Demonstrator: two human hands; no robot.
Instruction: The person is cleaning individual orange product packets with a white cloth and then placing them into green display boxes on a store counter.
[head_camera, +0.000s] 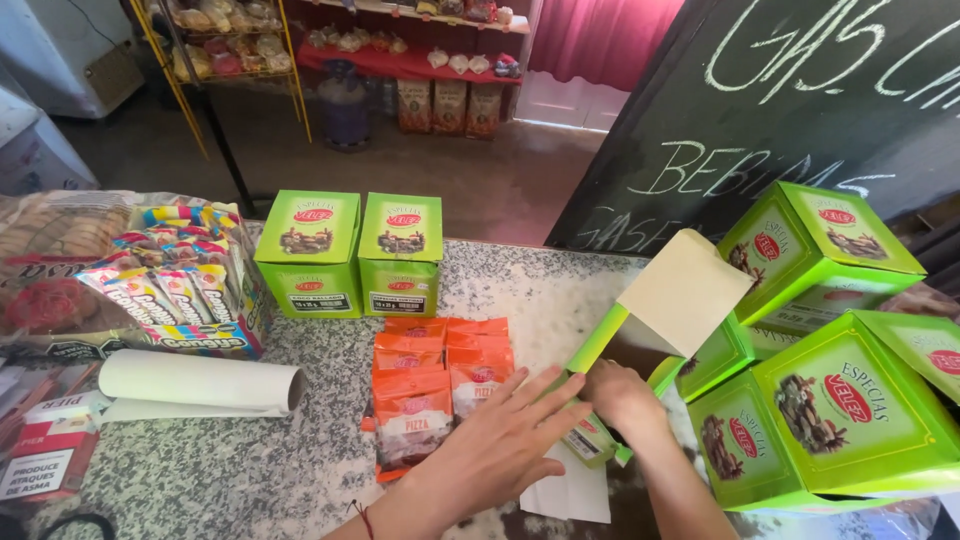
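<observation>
Judged as the emptying stage. Reached with right hand (620, 395) into open green box (683, 293), lying on its side on speckled counter (300, 470), flap raised. Fingers hidden inside; grip could not be told. Laid left hand (500, 440) flat, fingers spread, holding nothing, against box edge, just beside stacked orange sachets (430, 385). Called next for a steadied box and flap kept clear.

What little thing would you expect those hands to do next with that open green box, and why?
Probably lift another sachet out. The right hand is reaching inside the open green box, its flap up, while the left hand steadies it, and orange sachets already lie stacked alongside.
</observation>
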